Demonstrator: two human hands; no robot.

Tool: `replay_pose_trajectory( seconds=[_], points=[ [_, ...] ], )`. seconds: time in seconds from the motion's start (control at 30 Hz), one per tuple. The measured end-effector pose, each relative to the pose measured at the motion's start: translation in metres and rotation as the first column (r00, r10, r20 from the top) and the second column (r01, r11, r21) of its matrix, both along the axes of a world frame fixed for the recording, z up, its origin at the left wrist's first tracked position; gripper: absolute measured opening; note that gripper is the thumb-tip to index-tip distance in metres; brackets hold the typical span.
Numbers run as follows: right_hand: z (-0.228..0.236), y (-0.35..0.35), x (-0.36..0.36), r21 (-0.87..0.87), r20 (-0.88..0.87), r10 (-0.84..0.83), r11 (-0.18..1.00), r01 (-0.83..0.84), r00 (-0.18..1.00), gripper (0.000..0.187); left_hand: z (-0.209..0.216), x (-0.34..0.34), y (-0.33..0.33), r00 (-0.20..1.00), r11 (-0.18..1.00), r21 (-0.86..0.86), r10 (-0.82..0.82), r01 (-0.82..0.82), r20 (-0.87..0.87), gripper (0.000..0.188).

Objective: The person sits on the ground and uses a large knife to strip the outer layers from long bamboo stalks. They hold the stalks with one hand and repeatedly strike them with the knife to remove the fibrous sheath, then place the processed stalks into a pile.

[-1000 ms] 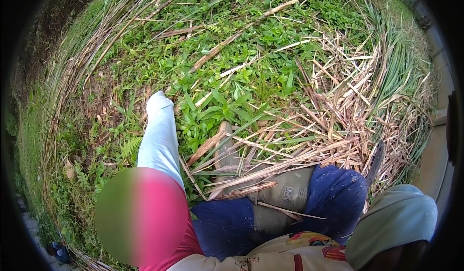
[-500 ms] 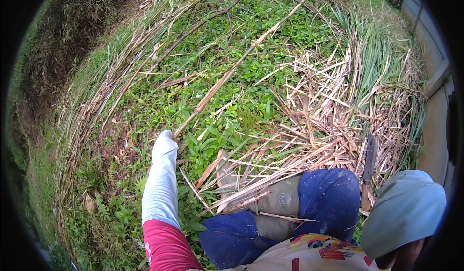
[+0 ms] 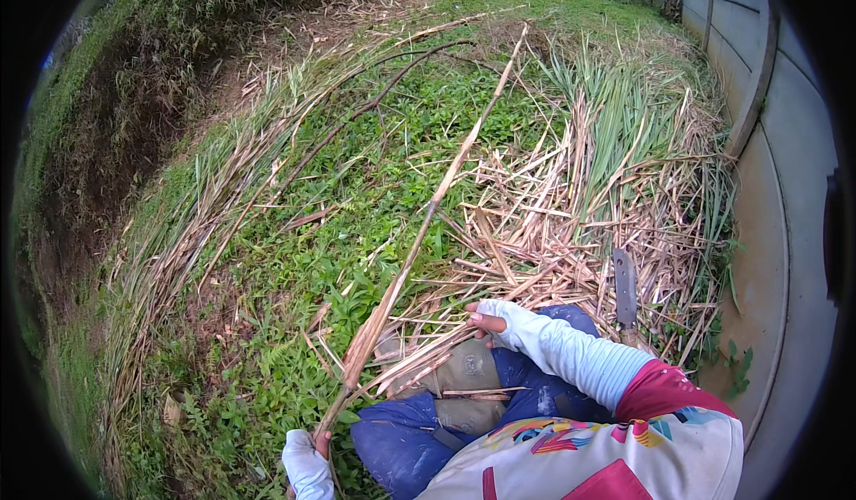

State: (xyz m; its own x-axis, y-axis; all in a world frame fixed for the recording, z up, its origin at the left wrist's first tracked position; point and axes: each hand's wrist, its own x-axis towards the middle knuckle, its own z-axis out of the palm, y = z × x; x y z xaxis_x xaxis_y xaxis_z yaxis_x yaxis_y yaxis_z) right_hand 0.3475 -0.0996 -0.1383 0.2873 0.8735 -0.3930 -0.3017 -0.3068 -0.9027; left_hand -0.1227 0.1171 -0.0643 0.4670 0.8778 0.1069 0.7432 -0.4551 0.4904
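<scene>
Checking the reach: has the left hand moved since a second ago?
Yes. The left hand drew back from the green weeds ahead to beside the blue trouser leg, now gripping the long dry cane stalk.

From my view, open room is mostly left & ahead: low green ground-cover patch (image 3: 357,224) lies flat, a hand can sweep over it. Long dry tan cane stalk (image 3: 446,188) runs diagonally across it, held at its base by left hand (image 3: 308,464), so crossing means going over the stalk. Right side is blocked: heap of dry straw-coloured cane leaves (image 3: 571,224) piled thick, w/ a dark flat blade (image 3: 625,288) standing in it, just beside right hand (image 3: 504,322). Grey concrete wall (image 3: 776,188) closes off far right. Dark earth bank (image 3: 107,143) limits far left.
</scene>
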Motion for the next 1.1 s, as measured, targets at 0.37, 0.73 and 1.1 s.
replay_pose_trajectory(
  seconds=[0.37, 0.73, 1.1],
  points=[
    [0.139, 0.099, 0.018, 0.323, -0.581, -0.466, 0.621, 0.715, 0.667, 0.048, 0.024, -0.122, -0.182, 0.514, 0.345, -0.919, 0.833, -0.192, 0.205, 0.027],
    [0.271, 0.077, -0.034, 0.792, -0.316, 0.068, 0.569, 0.223, 0.946, 0.079, -0.056, -0.299, -0.069, 0.415, 0.862, -0.47, 0.504, -0.189, 0.758, 0.039],
    [0.173, 0.09, 0.045, 0.48, -0.731, -0.156, 0.576, 0.662, 0.665, 0.04, -0.049, -0.331, -0.062, 0.756, 0.693, 0.308, 0.623, -0.652, 0.199, 0.034]
  ],
)
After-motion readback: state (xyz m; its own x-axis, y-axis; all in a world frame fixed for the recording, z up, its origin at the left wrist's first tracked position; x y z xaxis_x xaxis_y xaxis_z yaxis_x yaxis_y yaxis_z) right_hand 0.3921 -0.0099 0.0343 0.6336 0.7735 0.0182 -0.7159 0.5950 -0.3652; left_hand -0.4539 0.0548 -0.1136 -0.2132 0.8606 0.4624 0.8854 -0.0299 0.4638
